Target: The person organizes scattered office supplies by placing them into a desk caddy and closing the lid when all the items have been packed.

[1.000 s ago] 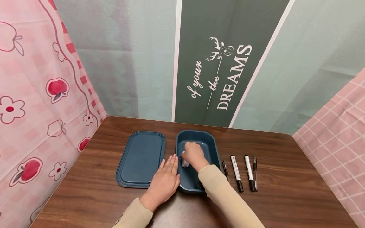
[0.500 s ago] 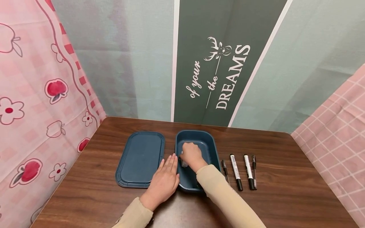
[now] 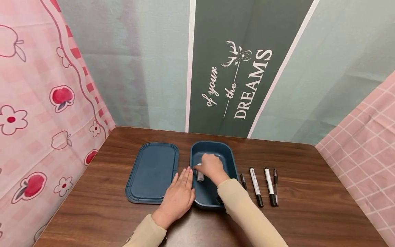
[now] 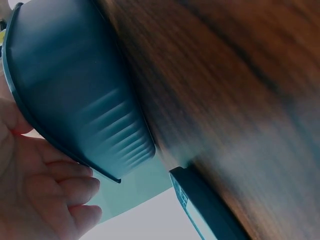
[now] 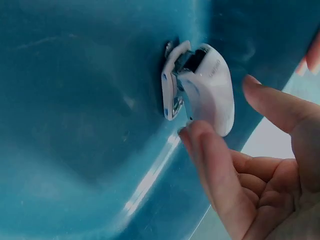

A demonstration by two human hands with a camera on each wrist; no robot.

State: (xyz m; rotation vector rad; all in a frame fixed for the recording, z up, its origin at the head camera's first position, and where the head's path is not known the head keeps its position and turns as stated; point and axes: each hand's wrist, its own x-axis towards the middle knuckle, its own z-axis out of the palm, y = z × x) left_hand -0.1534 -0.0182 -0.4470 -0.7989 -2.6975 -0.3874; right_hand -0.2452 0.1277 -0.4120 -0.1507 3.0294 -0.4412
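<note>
A small white stapler is inside the deep blue box, near its left wall. In the right wrist view the stapler shows its two arms spread apart at one end. My right hand is over it; the thumb stands apart from the stapler and the other fingertips lie at its lower edge, perhaps touching. My left hand rests along the box's left side with its fingers straight, fingertips at the rim. The left wrist view shows that hand beside the box's ribbed outer wall.
A flat blue lid lies left of the box. On the wooden table, right of the box, are two white markers and two pens. A dark thing shows in the box by the right sleeve.
My right hand has loosened around the stapler and shifted slightly right, so more of the stapler shows. My left hand has stayed at the box's side.
</note>
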